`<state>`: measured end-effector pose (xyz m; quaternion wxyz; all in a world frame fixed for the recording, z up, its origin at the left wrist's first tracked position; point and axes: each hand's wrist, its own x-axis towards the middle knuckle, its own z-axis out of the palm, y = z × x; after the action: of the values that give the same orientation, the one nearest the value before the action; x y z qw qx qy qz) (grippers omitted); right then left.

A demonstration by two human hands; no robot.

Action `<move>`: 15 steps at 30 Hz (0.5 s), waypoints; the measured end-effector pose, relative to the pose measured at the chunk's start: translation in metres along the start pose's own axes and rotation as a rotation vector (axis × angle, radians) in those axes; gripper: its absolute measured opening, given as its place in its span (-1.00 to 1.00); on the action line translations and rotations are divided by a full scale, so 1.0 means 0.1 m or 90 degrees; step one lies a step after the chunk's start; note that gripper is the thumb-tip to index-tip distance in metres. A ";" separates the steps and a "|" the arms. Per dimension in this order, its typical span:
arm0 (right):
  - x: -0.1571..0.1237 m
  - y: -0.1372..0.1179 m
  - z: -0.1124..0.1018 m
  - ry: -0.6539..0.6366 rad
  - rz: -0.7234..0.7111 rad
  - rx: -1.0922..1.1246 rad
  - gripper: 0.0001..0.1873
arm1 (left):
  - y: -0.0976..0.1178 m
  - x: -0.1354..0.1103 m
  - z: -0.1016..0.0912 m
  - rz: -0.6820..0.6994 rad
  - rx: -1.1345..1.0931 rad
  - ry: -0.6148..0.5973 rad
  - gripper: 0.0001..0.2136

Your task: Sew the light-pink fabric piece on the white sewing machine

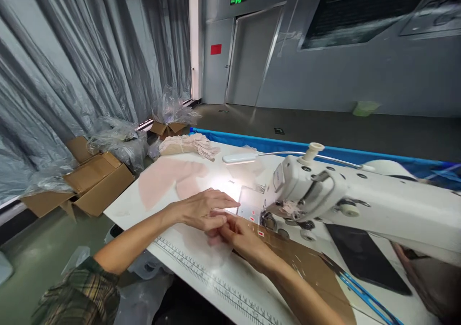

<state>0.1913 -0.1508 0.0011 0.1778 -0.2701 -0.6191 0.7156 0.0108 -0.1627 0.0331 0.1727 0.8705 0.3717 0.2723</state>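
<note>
I have two bare hands to go by on my feed. The left hand (203, 210) is lean, with long, slim fingers (226, 202) and knuckles that show plainly. Its forearm (144, 238) is uncovered from the wrist to near the elbow. There a sleeve (81, 296) begins, in a plaid fabric of dark green and brown crossed by thin yellowish lines. It is bunched into soft folds at its edge. The right hand (243, 238) is of the same lean build. Its slim right forearm (306, 294) is uncovered as far as my view reaches, down to the lower edge.
</note>
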 end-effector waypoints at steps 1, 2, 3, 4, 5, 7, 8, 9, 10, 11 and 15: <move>-0.11 -0.05 -0.04 -0.053 -0.004 -0.040 -0.62 | 0.04 0.04 0.02 0.008 -0.023 -0.057 -0.61; -0.24 -0.11 -0.09 -0.109 0.002 -0.064 -0.63 | 0.08 0.08 0.05 0.012 -0.057 -0.113 -0.65; -0.37 -0.16 -0.15 -0.160 0.020 -0.074 -0.62 | 0.13 0.10 0.08 0.010 -0.100 -0.164 -0.71; -0.51 -0.21 -0.23 -0.193 0.051 -0.075 -0.62 | 0.17 0.12 0.11 -0.002 -0.149 -0.206 -0.78; -0.64 -0.24 -0.32 -0.222 0.095 -0.057 -0.59 | 0.21 0.13 0.13 -0.022 -0.200 -0.235 -0.82; -0.85 -0.27 -0.52 -0.226 0.170 -0.040 -0.50 | 0.26 0.14 0.16 -0.077 -0.279 -0.249 -0.82; -0.92 -0.26 -0.62 -0.181 0.183 -0.040 -0.48 | 0.26 0.15 0.17 -0.100 -0.303 -0.244 -0.82; -0.97 -0.23 -0.71 -0.125 0.183 -0.043 -0.47 | 0.26 0.16 0.20 -0.122 -0.323 -0.234 -0.82; -0.99 -0.20 -0.79 -0.072 0.180 -0.048 -0.46 | 0.24 0.18 0.23 -0.152 -0.343 -0.218 -0.82; -0.99 -0.16 -0.85 -0.024 0.173 -0.049 -0.45 | 0.21 0.20 0.27 -0.192 -0.365 -0.198 -0.81; -0.89 -0.02 -0.93 0.103 0.147 -0.061 -0.41 | 0.08 0.24 0.46 -0.385 -0.451 -0.069 -0.75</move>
<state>0.3179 -0.1297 0.0094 0.1304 -0.4043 -0.6011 0.6770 0.0569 -0.1547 0.0093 0.5499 0.6236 0.4836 0.2736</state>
